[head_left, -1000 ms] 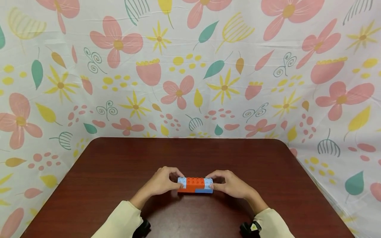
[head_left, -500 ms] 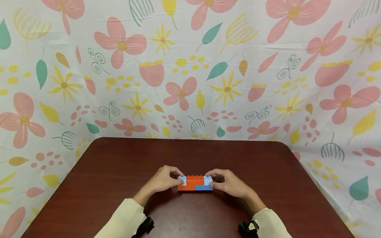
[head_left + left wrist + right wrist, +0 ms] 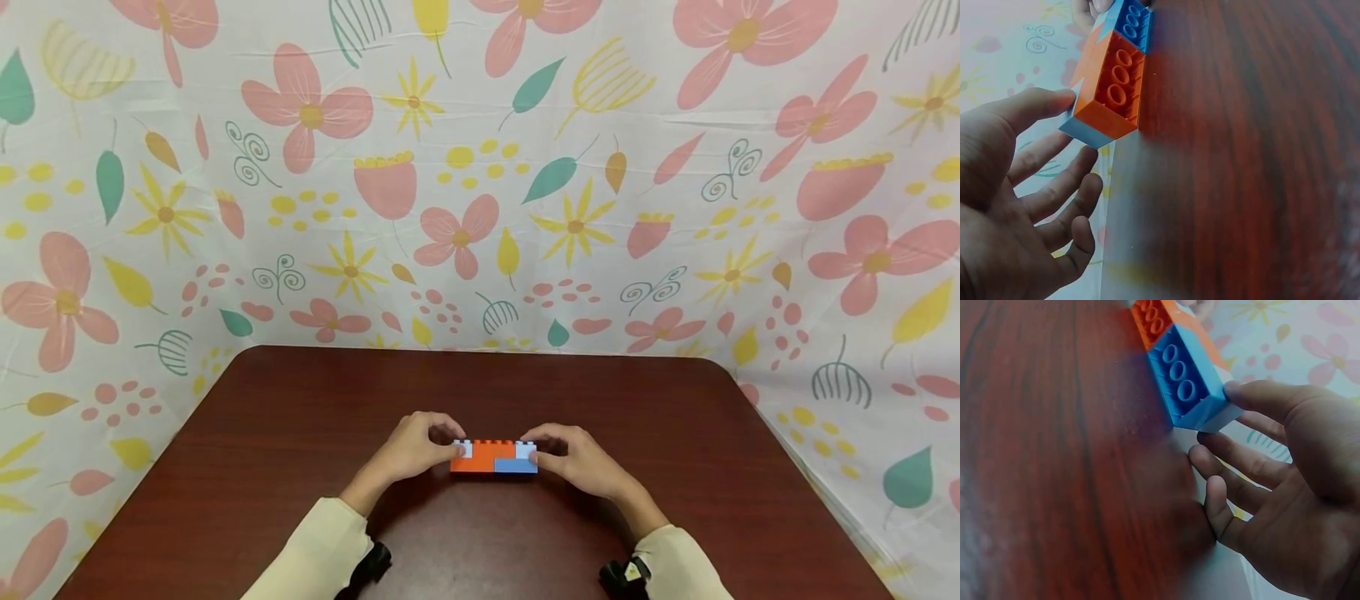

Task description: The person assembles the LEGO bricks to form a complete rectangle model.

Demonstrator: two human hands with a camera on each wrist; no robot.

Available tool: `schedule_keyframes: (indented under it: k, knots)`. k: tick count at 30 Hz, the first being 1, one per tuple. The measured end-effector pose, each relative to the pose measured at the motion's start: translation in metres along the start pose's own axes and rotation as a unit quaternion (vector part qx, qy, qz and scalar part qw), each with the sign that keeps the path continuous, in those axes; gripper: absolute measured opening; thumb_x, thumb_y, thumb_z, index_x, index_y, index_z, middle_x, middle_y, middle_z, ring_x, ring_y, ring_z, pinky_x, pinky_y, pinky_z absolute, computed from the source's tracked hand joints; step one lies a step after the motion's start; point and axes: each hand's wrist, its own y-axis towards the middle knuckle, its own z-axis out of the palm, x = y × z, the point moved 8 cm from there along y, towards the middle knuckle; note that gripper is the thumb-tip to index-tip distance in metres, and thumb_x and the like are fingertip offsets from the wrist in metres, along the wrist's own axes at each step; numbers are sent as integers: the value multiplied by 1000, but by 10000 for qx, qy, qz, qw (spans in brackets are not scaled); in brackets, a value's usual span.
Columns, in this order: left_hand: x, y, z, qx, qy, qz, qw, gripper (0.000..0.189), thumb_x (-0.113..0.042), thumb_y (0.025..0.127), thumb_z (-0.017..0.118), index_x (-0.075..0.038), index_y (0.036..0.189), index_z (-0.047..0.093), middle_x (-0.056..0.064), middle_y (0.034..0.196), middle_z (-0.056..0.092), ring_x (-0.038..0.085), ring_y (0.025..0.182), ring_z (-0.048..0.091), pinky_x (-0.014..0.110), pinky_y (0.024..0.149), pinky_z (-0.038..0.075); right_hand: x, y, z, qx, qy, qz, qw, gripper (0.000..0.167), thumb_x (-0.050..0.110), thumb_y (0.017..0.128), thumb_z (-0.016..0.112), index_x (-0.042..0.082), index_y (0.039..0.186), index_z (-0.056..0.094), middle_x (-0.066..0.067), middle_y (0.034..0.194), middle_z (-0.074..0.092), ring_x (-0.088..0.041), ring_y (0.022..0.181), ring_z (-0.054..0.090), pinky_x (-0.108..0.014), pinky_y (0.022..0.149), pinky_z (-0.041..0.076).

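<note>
Both hands share one assembled row of toy building bricks (image 3: pixel 483 456), two layers high, in the head view. Its lower layer joins an orange brick (image 3: pixel 1109 115) and a blue brick (image 3: pixel 1207 394); the upper layer has orange in the middle and a pale blue brick at each end. Between thumb and fingers my left hand (image 3: pixel 412 447) pinches the left pale end. My right hand (image 3: pixel 581 462) does the same at the right end, its other fingers loosely bent below. The hollow undersides show in both wrist views, with the row raised off the table.
A dark reddish-brown table (image 3: pixel 465 542) with rounded far corners lies under the hands. Behind it and along both sides hangs a white cloth (image 3: pixel 450 125) printed with flowers and leaves. Black straps (image 3: pixel 367 571) sit at the cream sleeves.
The brick row has risen slightly and tipped, so its front face shows more and its top studs less. Both hands keep their pinch at the ends. The head view has shifted a little.
</note>
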Motion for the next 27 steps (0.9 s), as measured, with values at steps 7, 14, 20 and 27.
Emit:
schedule_keyframes:
  k: [7,14,20,27]
  knots:
    - [-4,1,-3,-355,328,178,9987,11,-22,87,83,-19,97,78,-1,97,73,10,78,59,25,68,50,-1,0,0,-308,-184,-125,9993,24,17,99,70,16,123,72,-4,112,72,-10,90,65,-25,78,55]
    - [-5,2,-2,-349,492,145,9981,8,-23,88,82,-22,96,79,-4,96,73,8,76,58,25,66,49,0,0,-1,-415,-249,-105,9988,21,13,99,70,18,119,73,-5,114,72,-11,93,67,-25,80,55]
    - [-3,2,-1,-268,458,96,9985,8,-25,89,81,-24,96,78,-8,96,72,8,73,59,26,64,50,-2,1,0,-420,-250,-46,9988,21,14,99,69,18,119,74,-5,116,73,-10,93,66,-24,79,55]
    - [-1,2,1,-187,419,128,9989,7,-24,91,79,-24,98,77,-8,96,72,8,74,61,27,67,51,-1,1,0,-457,-374,-140,9982,21,16,100,68,16,120,73,-4,116,73,-10,91,63,-24,79,54]
